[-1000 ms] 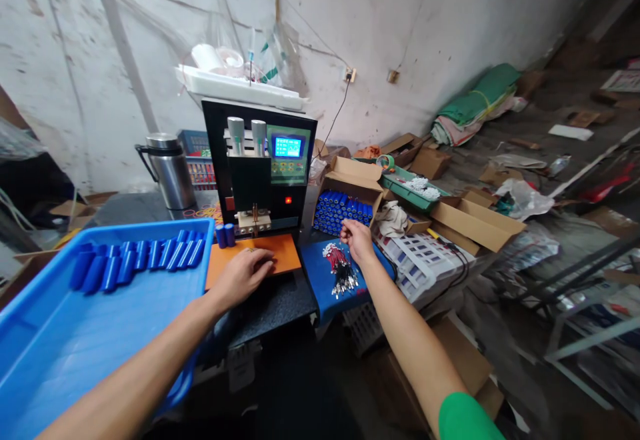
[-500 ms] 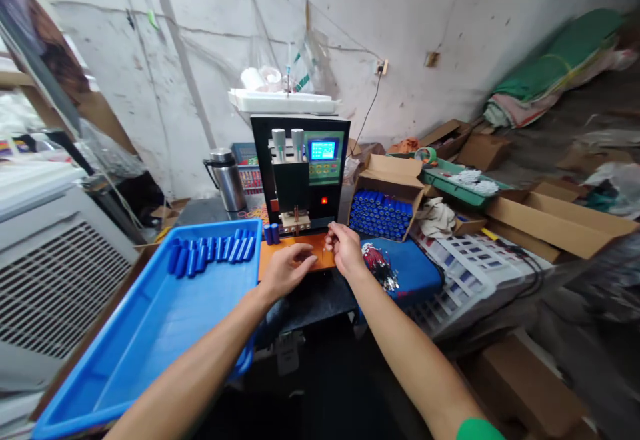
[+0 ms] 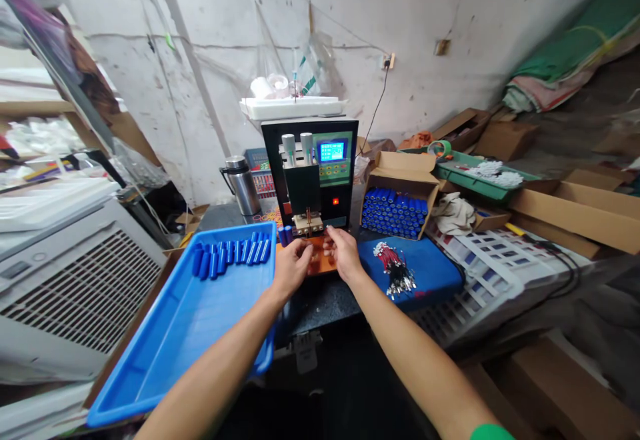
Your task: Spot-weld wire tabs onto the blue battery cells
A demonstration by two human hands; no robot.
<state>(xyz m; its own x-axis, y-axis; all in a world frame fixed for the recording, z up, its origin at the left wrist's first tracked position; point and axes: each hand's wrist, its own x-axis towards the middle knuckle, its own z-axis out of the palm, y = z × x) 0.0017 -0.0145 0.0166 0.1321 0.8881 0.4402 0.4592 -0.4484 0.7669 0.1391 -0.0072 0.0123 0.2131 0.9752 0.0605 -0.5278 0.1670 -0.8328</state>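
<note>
My right hand (image 3: 344, 252) is closed in a pinch in front of the spot welder (image 3: 303, 190). A small white end shows at its fingertips, apparently of a thin wire lead (image 3: 329, 228). My left hand (image 3: 294, 265) is beside it over the orange plate (image 3: 325, 261), its fingers curled in; what they hold, if anything, is hidden. Two blue cylindrical battery cells (image 3: 285, 235) stand upright left of the welding head, partly covered by my left hand. To the right, a bundle of red and black wire leads (image 3: 395, 268) with white plugs lies on a blue cloth (image 3: 433, 270).
A blue tray (image 3: 200, 330) with a row of blue cells stands at the left. Behind it is a steel jug (image 3: 244, 187). An open carton (image 3: 400, 163) packed with blue cells stands right of the welder. A white crate (image 3: 480, 273) borders the cloth.
My left hand's fingers have curled in, and it has drawn closer to my right hand. The whole view has shifted, moving the scene slightly right.
</note>
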